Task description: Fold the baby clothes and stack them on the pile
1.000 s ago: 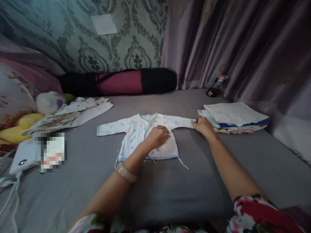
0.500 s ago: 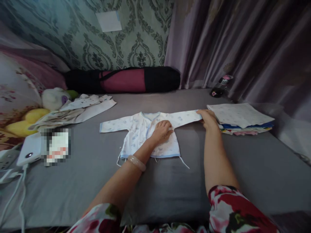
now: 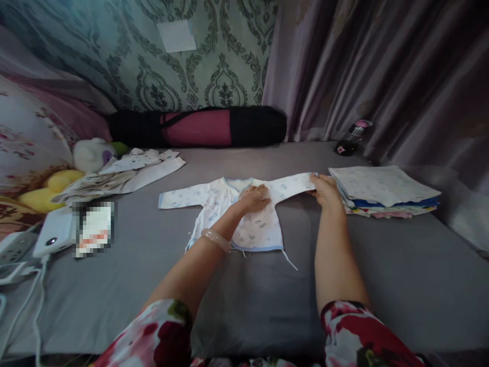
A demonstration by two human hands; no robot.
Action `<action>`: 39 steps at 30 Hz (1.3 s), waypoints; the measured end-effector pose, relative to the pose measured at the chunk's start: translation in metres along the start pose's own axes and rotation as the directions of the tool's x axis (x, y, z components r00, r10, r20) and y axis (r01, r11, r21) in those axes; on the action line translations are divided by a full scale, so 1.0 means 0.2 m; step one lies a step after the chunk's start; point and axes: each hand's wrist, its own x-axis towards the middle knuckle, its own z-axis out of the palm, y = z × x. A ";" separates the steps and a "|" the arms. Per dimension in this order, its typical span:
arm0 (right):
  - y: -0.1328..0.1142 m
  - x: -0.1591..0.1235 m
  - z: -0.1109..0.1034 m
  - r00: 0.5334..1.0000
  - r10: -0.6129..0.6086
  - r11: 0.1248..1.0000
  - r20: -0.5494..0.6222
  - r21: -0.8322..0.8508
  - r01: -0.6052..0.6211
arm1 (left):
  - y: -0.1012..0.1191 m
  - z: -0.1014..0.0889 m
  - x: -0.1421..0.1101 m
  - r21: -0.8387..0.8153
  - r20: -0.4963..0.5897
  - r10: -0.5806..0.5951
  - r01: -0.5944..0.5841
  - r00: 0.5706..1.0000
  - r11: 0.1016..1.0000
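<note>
on the shirt (image 3: 259,232) at two o'clock, the right hand (image 3: 327,192) pinched a sleeve (image 3: 292,187), left hand (image 3: 252,200) lying open; straightening seemed the step, next needing tension.

White shirt (image 3: 262,224) (blue-edged, faintly printed), grey sheet (image 3: 412,270), green damask wallpaper (image 3: 233,46)

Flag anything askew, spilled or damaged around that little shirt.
No spill or damage shows. Only the clothes beside the white plush toy look untidy: they lie loose and rumpled, unlike the neat stack at right and the spread shirt.
</note>
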 end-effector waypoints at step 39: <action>-0.01 -0.35 0.68 0.963 -0.049 0.993 0.267 -0.092 0.076 | -0.28 0.07 -0.66 0.059 -0.384 0.033 -0.012 0.923 0.998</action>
